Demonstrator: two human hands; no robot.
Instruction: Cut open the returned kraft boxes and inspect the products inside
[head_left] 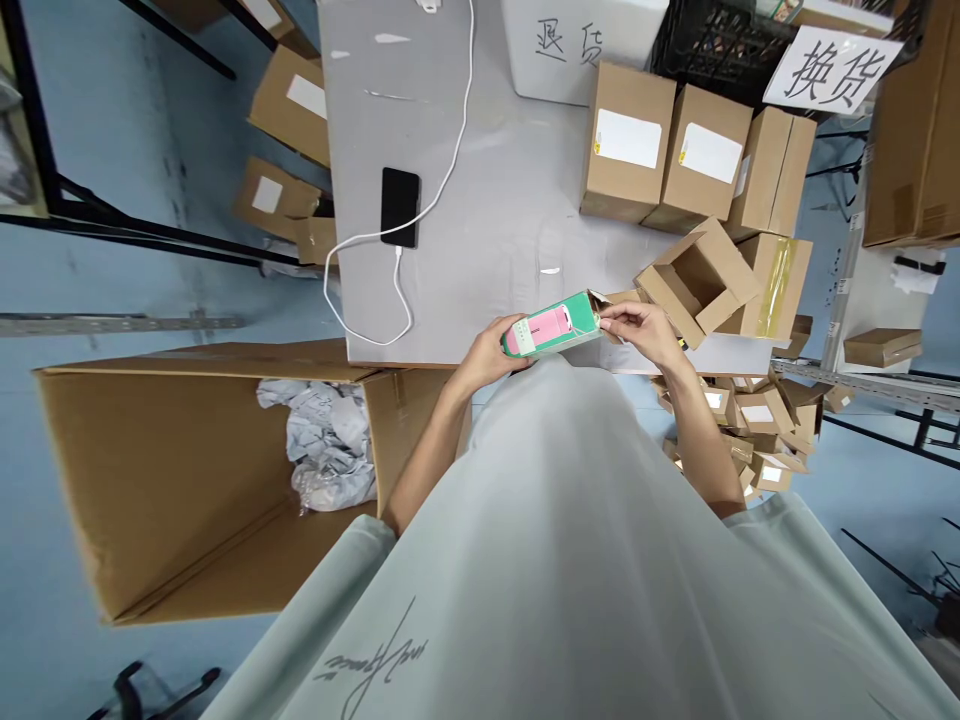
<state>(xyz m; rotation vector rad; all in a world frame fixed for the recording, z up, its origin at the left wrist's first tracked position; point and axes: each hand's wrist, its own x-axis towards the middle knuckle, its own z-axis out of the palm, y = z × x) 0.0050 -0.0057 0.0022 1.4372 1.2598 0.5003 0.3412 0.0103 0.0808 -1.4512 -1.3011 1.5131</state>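
A small green box with a pink picture on it (551, 326) is held across my body at the table's front edge. My left hand (489, 356) is wrapped round its left end. At the box's right end, which stands open with a flap up, my right hand (642, 330) has its fingers pinched on the edge. What is inside the green box is hidden. Just beyond my right hand lies an open, brown cardboard box (699, 282), tilted, its inside showing.
Several brown cartons (628, 140) stand at the table's (510, 220) back right, beside a white bin (577, 75) and a black crate (705, 60). A phone (400, 205) with a white cable lies left. A big carton (187, 480) holding crumpled plastic (330, 440) stands at my left.
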